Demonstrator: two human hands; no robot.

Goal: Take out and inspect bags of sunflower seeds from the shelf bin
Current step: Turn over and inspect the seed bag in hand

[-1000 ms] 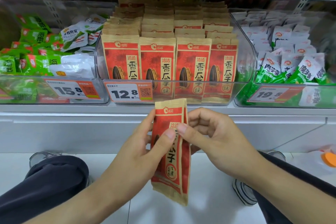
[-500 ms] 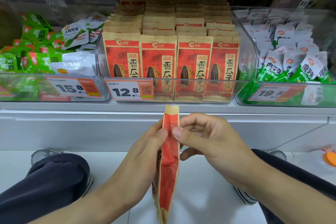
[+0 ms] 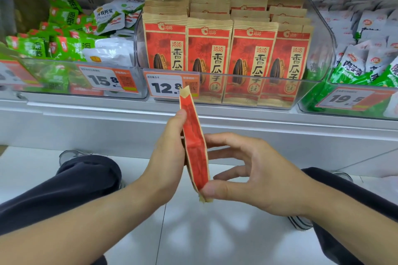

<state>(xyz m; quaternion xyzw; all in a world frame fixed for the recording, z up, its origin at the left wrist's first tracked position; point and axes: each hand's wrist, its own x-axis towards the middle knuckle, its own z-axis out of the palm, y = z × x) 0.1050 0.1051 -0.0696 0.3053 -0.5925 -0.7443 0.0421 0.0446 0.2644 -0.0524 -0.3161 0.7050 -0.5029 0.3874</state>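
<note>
Turned further since a second ago, the bag of sunflower seeds (image 3: 195, 146) no longer shows its printed front; it now stands nearly edge-on to the camera, only its red side gusset and kraft edges visible, held upright below the shelf bin (image 3: 234, 90) it came from. Its grip has shifted too: the left hand (image 3: 170, 157) lies along the bag's left face with fingers fairly straight, thumb tip near the upper part, while the right hand (image 3: 254, 174) has dropped from the top and now pinches the bottom corner with its thumb, the other fingers spread and reaching toward the far face. That looks like a flip mid-way, so inspection of this bag seems under way and not finished. Both printed faces are hidden at this angle, and whether the left fingers curl behind the bag cannot be told. Four rows of matching bags stand in the bin, behind the 12.8 price tag (image 3: 167, 87).
</note>
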